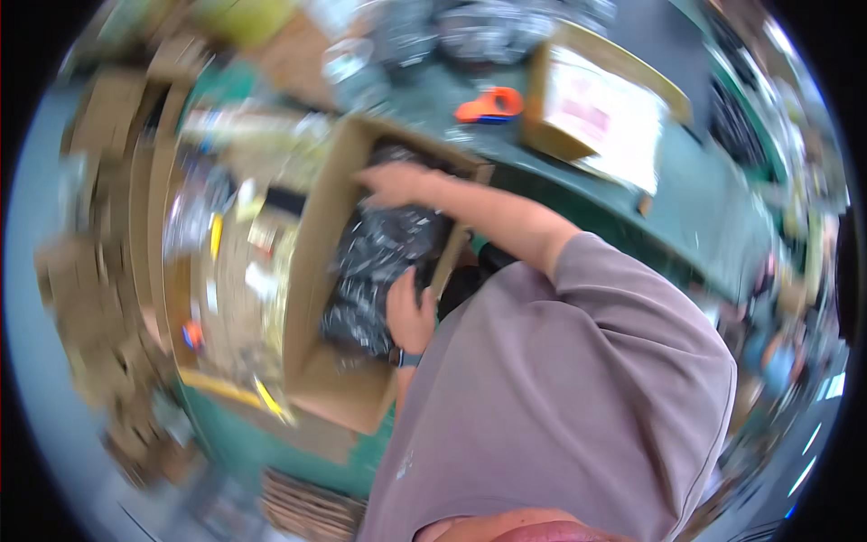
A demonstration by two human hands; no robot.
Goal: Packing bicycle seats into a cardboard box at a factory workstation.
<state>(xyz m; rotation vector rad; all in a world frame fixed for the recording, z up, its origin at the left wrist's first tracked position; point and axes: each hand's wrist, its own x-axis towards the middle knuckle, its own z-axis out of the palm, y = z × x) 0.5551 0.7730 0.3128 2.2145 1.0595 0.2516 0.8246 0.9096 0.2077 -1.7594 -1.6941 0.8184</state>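
A tall open cardboard box [312, 244] stands in front of me, with bundles wrapped in shiny black plastic [384, 239] inside. My right hand [395, 183] reaches across the box's far end, its blurred fingers stretched over the plastic near the left wall. At the near end, my left hand [411, 312] lies against the black wrapping with fingers and thumb apart; a dark band [405, 359] circles that wrist. Neither hand appears to grip anything. What the black plastic covers is hidden.
Left of the box, a shallow carton [230, 379] holds clear bags, yellow pieces and small items. On the green table [700, 217] lie an orange tape dispenser [490, 107] and a cardboard box with a white package [605, 113]. Clear-wrapped rolls [492, 32] stand behind. Flattened cardboard [312, 506] is stacked below.
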